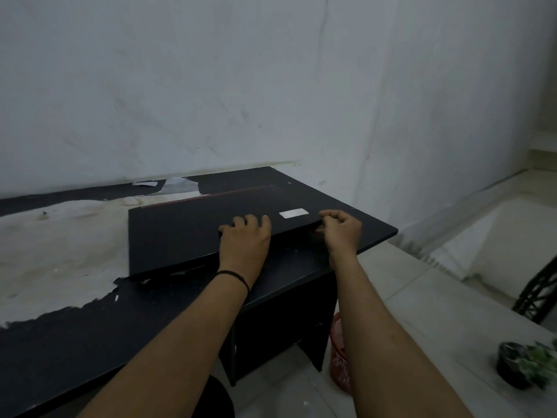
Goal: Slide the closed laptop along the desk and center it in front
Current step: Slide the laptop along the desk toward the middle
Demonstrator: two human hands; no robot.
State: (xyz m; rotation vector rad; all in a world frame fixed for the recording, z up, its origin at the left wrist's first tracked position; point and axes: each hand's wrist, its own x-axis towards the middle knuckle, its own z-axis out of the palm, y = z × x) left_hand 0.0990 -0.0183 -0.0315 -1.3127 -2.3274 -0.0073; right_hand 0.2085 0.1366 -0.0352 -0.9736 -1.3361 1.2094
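Note:
A closed black laptop (180, 230) with a small white sticker (293, 213) lies on the right part of the black desk (90, 333). My left hand (245, 236) lies on the lid near its front edge, fingers curled onto the top. My right hand (340, 229) pinches the laptop's front right corner, thumb and fingers on the edge. A dark band circles my left wrist.
The desk's black coating is peeled away in a large pale patch (60, 251) on the left. The desk's right end (391, 232) lies just beyond my right hand. A red mesh bin (339, 354) stands under the desk, and a potted plant (527, 368) sits on the tiled floor.

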